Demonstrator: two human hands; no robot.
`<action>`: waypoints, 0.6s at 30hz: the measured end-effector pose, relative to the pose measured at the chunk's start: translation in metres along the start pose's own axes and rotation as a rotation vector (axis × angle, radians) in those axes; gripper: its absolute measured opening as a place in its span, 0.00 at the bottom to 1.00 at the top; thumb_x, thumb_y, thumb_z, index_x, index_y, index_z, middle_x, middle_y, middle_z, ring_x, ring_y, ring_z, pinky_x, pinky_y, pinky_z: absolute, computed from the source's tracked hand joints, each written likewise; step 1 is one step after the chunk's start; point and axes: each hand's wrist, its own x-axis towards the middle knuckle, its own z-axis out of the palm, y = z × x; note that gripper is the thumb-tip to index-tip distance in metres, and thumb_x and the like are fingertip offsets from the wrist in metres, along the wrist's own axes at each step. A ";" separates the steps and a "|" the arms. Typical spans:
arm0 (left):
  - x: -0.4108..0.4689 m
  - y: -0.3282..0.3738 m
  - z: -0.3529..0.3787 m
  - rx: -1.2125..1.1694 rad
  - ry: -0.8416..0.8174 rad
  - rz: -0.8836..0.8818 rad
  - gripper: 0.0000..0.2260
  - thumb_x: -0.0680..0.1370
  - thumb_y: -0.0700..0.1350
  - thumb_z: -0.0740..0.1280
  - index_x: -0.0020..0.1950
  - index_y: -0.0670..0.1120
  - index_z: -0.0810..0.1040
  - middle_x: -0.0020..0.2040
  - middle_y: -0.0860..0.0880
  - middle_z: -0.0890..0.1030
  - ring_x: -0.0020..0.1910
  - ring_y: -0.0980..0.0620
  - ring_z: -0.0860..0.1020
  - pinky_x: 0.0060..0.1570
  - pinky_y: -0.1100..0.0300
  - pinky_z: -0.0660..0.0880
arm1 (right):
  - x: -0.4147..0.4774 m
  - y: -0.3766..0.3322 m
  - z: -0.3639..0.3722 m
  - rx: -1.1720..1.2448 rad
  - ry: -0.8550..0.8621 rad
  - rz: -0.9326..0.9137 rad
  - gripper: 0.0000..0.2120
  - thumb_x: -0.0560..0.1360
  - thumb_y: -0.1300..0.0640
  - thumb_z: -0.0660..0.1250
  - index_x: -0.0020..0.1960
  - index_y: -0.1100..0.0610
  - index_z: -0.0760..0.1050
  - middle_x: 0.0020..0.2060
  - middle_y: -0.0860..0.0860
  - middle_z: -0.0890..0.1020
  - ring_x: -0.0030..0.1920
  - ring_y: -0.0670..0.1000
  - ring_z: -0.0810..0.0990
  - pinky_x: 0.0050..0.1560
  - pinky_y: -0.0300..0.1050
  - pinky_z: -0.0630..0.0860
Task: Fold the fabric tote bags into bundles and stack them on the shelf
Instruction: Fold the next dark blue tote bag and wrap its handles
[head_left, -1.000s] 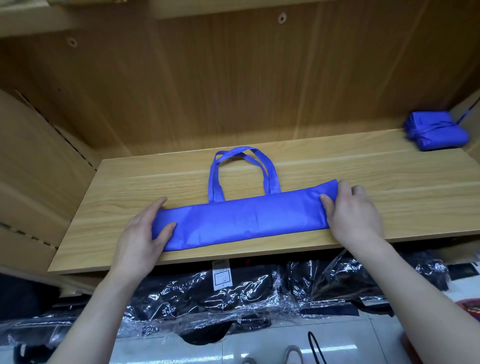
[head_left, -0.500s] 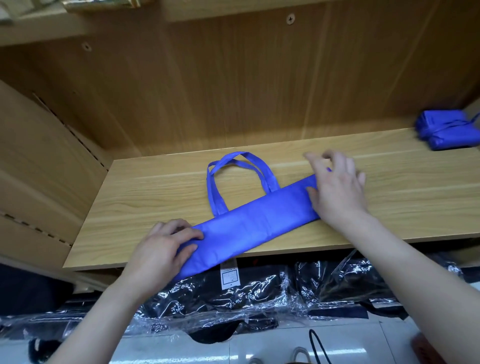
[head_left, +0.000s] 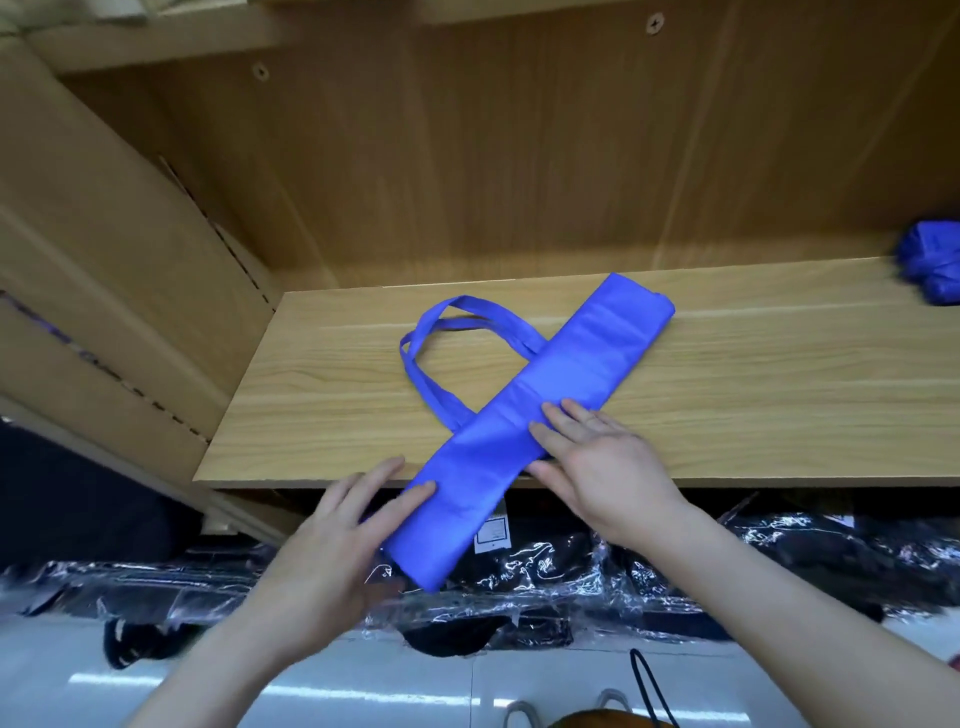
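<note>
Nearest the camera, both bare forearms reached up from the bottom edge over a pale tiled floor (head_left: 363, 686). The left hand (head_left: 332, 545) lay back upward with its fingers straight and spread. Its forefinger rested on the left edge of the blue tote bag (head_left: 550, 410). Its thumb sat low beside the bag's near corner, blurred, and nothing was curled round the cloth. The right hand (head_left: 602, 462) lay flat, palm down, with its straight fingers pointing up and to the left. It pressed on the middle of the bag, and its thumb lay along the shelf's front lip.

The bag was folded into a long flat strip and lay slantwise. Its near end hung out past the front edge of the wooden shelf (head_left: 779, 389), and its far end lay well in toward the back, to the right. Under that overhang lay black goods in clear plastic wrap (head_left: 571, 571). One carried a small white label (head_left: 491, 535) whose print was too small to read.

The bag's handles (head_left: 431, 343) looped out flat to the left of the strip. Bare board ran on either side of the strip, wider to the right. A folded blue bundle (head_left: 930, 265) sat at the far right, well apart from the strip. Behind rose the wooden back panel (head_left: 519, 156), with a screw head (head_left: 655, 23) near its top.
</note>
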 end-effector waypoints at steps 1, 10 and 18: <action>-0.001 -0.005 0.001 -0.125 0.163 0.007 0.39 0.67 0.43 0.74 0.72 0.66 0.63 0.73 0.61 0.62 0.66 0.55 0.65 0.63 0.53 0.71 | -0.002 0.001 -0.002 0.044 0.003 0.002 0.33 0.78 0.36 0.45 0.58 0.54 0.81 0.60 0.53 0.81 0.62 0.55 0.79 0.59 0.52 0.76; 0.027 0.023 -0.060 -1.299 0.315 -0.020 0.19 0.72 0.60 0.71 0.60 0.54 0.81 0.59 0.50 0.82 0.59 0.56 0.79 0.55 0.64 0.76 | -0.011 -0.007 -0.011 0.493 0.000 0.060 0.15 0.77 0.40 0.61 0.48 0.46 0.82 0.45 0.39 0.84 0.51 0.36 0.79 0.49 0.44 0.76; 0.074 0.052 -0.019 -0.670 0.196 -0.279 0.19 0.69 0.56 0.72 0.58 0.58 0.73 0.54 0.59 0.81 0.55 0.56 0.78 0.60 0.51 0.73 | -0.011 -0.005 -0.028 0.964 -0.151 0.289 0.29 0.73 0.33 0.62 0.30 0.57 0.63 0.26 0.50 0.66 0.29 0.46 0.63 0.35 0.48 0.61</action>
